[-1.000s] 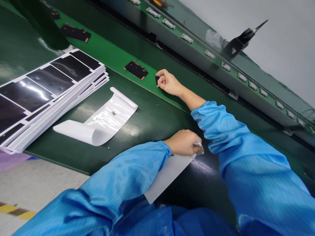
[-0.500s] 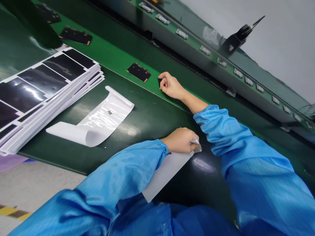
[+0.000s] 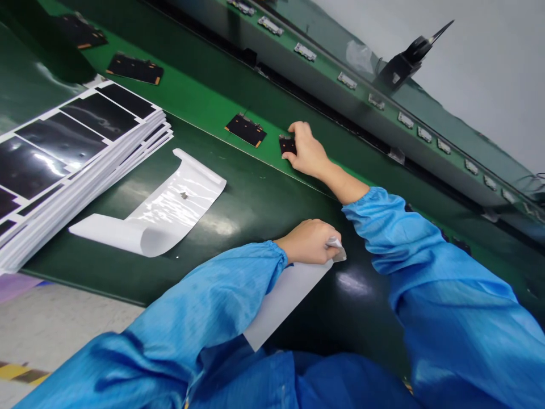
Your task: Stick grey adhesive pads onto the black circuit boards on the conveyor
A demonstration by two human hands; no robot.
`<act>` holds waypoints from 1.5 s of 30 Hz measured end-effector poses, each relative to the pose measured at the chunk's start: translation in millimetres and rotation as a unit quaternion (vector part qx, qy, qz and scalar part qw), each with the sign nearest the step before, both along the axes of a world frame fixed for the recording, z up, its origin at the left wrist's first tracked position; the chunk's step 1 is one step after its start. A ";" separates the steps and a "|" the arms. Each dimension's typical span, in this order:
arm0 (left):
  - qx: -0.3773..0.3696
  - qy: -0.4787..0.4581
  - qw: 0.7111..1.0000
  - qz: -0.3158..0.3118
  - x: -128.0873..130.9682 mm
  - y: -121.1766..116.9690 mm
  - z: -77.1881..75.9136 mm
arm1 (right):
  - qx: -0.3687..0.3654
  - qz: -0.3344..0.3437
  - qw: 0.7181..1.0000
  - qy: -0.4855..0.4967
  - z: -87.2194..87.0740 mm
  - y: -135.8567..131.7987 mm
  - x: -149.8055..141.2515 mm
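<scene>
My right hand (image 3: pixel 307 152) reaches out over the bright green conveyor belt (image 3: pixel 191 96), its fingers closed on a small black part (image 3: pixel 288 145) that lies on the belt. Just to its left rests a black flat part with orange tabs (image 3: pixel 246 129). My left hand (image 3: pixel 310 241) lies closed on the dark green table, pinching the top corner of a white backing sheet (image 3: pixel 283 298) that runs under my blue sleeve.
A stack of white sheets with black film rectangles (image 3: pixel 72 147) fills the left. A curled, peeled white liner (image 3: pixel 159 210) lies beside it. More black parts (image 3: pixel 135 67) ride the belt at upper left. A grey rail with small fixtures (image 3: pixel 374 99) runs behind the belt.
My right hand has shifted slightly right along the belt and lowered the small black part flat onto it. My left hand has stayed put on the sheet corner.
</scene>
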State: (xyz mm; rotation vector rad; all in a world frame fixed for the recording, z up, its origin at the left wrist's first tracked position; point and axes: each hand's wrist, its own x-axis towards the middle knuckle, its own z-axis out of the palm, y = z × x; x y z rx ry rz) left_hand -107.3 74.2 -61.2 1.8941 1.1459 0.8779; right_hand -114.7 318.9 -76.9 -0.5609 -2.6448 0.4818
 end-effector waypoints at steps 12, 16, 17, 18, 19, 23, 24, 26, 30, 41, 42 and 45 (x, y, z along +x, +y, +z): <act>-0.012 -0.032 0.999 -0.017 -1.8 -0.9 2.2 | -0.267 -0.009 0.962 -0.063 50.9 -42.6 -106.0; -0.005 -0.013 1.000 -0.016 -0.8 -0.3 1.7 | -0.299 -0.063 0.948 -0.092 53.3 -59.1 -125.7; -0.005 -0.005 1.000 -0.015 -0.5 -0.2 1.8 | -0.299 -0.069 0.947 -0.093 52.7 -59.8 -127.0; -0.004 0.001 1.000 -0.014 -0.2 -0.2 2.0 | -0.299 -0.075 0.947 -0.093 51.9 -59.8 -127.4; -0.004 0.006 1.000 -0.013 0.0 -0.2 2.3 | -0.296 -0.079 0.947 -0.091 50.8 -59.5 -127.2; -0.005 0.011 1.000 -0.012 -0.1 -0.5 4.3 | -0.283 -0.085 0.952 -0.078 45.4 -57.5 -122.9; -0.006 0.013 1.000 -0.014 -0.3 -0.6 4.9 | -0.281 -0.084 0.953 -0.075 43.9 -56.8 -121.2; -0.007 0.016 1.000 -0.017 -0.8 -0.6 5.7 | -0.275 -0.081 0.955 -0.074 41.1 -55.2 -117.4; -0.011 0.011 1.000 -0.020 -1.1 -0.4 5.5 | -0.258 -0.080 0.959 -0.085 37.4 -51.2 -109.5; -0.014 0.002 1.000 -0.016 -0.2 -0.2 3.2 | -0.151 -0.063 0.981 -0.101 30.2 -47.1 -89.2; -0.015 0.001 1.000 -0.016 -0.1 -0.3 3.1 | -0.134 -0.060 0.984 -0.104 29.5 -47.6 -87.2; -0.012 -0.002 1.000 -0.014 0.1 -0.2 2.8 | -0.073 -0.065 0.987 -0.126 27.6 -51.6 -81.6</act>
